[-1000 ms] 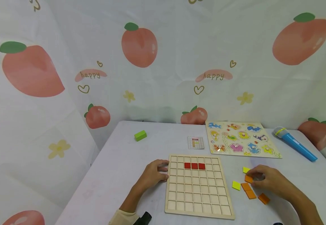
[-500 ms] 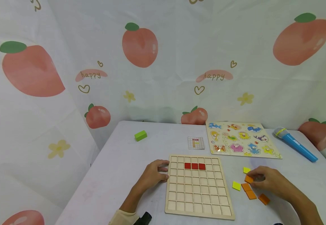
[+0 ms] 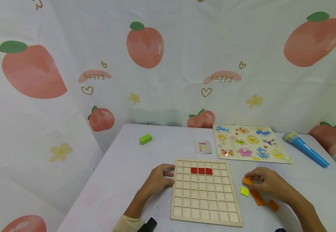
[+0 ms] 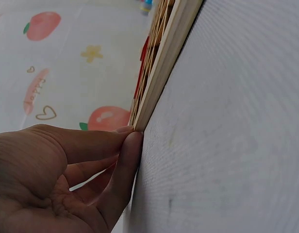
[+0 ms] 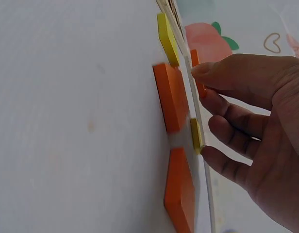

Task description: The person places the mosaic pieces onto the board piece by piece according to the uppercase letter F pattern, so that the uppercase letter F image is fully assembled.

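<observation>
A wooden grid board (image 3: 201, 204) lies flat, with a row of three red tiles (image 3: 201, 171) in its upper part. My left hand (image 3: 156, 180) holds the board's left edge, thumb and finger at the rim in the left wrist view. To the right of the board, my right hand (image 3: 269, 184) pinches an orange tile (image 5: 198, 73) between thumb and finger, raised off the table. Below it lie a yellow tile (image 3: 244, 191) and more orange tiles (image 3: 273, 205). Another yellow tile (image 5: 195, 136), near the fingertips in the right wrist view, is hidden by the hand in the head view.
A small printed grid card (image 3: 202, 147) lies behind the board. At the back right are an animal puzzle board (image 3: 252, 145) and a blue toy microphone (image 3: 306, 149). A green block (image 3: 145, 139) sits at the back left. Patterned cloth hangs behind the table.
My right hand has lifted the orange tile and moved it left toward the grid board, passing over the nearer tiles. The left hand stays at the board's edge.
</observation>
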Demonstrator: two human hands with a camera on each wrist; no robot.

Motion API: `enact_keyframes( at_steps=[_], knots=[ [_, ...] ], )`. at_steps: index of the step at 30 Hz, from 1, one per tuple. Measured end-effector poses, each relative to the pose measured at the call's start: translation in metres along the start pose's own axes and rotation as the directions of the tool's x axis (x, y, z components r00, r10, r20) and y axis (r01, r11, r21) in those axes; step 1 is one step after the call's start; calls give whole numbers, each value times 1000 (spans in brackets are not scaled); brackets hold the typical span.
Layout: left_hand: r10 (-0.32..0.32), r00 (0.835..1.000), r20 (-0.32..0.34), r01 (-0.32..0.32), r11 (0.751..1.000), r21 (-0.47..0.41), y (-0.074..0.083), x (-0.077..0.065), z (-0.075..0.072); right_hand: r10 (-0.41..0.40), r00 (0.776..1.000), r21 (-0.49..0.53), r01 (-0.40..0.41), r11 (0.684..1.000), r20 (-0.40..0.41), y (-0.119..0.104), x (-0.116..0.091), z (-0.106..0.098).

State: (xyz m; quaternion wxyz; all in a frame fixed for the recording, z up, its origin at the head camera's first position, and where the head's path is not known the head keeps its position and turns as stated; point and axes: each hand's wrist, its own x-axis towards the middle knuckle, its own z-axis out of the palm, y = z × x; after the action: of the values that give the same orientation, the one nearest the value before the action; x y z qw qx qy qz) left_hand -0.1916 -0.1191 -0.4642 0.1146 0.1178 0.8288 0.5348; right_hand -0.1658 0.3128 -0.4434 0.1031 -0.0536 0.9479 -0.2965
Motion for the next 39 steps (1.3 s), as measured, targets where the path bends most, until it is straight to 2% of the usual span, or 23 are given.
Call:
enact_keyframes(
  at_steps=[13,19,26,33,39],
  knots=[
    [-1,1000,-1,1,1000,-1,1,0,1,-154,988,21,154,988,0,-33,16,16],
    [-11,1000,3,11,1000,-10,1,0,2,-192,981,41,191,981,31,-48,26,26],
    [-9,1000,-2,9,1000,-7,1,-2,2,-318,947,53,315,947,43,-64,36,39],
    [-6,1000,-2,6,1000,-8,2,-1,2,-339,940,45,337,940,49,-79,44,48],
    [-2,1000,-4,2,1000,-1,1,-1,1,-389,920,42,387,921,48,-89,50,50]
  ],
)
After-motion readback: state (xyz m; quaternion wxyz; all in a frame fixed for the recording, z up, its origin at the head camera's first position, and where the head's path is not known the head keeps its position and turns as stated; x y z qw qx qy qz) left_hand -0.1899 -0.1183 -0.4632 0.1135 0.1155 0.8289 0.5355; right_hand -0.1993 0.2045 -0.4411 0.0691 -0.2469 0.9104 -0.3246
